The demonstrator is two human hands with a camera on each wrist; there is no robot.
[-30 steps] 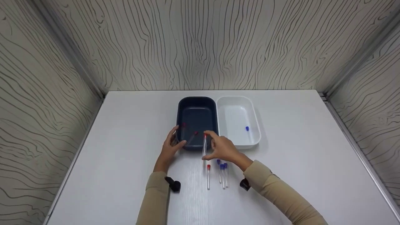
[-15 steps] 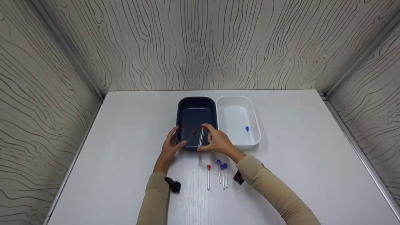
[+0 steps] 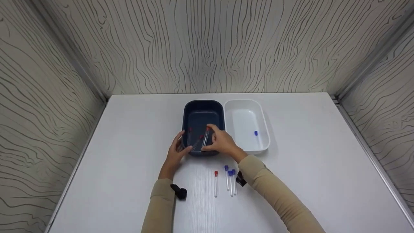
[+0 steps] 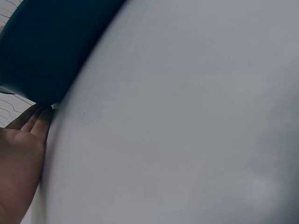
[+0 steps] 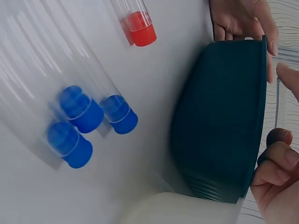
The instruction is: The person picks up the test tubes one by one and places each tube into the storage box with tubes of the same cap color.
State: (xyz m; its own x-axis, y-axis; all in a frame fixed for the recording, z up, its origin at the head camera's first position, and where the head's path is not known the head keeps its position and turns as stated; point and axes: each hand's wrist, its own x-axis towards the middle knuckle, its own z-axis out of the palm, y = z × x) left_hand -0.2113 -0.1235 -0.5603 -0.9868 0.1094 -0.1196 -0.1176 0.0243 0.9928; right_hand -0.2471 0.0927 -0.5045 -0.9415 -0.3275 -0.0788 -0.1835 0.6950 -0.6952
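My left hand (image 3: 175, 155) holds the near left corner of a dark blue bin (image 3: 203, 113), fingers along its side and thumb at the front rim. My right hand (image 3: 223, 142) pinches a clear test tube (image 3: 205, 139) lengthwise between thumb and forefinger, its red cap towards the far side. This tube hangs over the front part of the bin, slightly tilted. Inside the bin lie two more red-capped tubes, one with its cap (image 3: 190, 129) by the left wall, the other slanted with its cap (image 3: 201, 137) right beside the held tube.
A white bin (image 3: 241, 124) stands against the blue one on the right, with a blue-capped tube (image 3: 256, 133) in it. On the table in front lie a red-capped tube (image 3: 216, 184) and three blue-capped tubes (image 3: 231, 184), close together. Patterned walls (image 3: 207, 48) enclose the table.
My right hand has moved forward and left with the red-capped test tube, from the front rim to over the blue bin. The left hand has stayed at the bin's corner.
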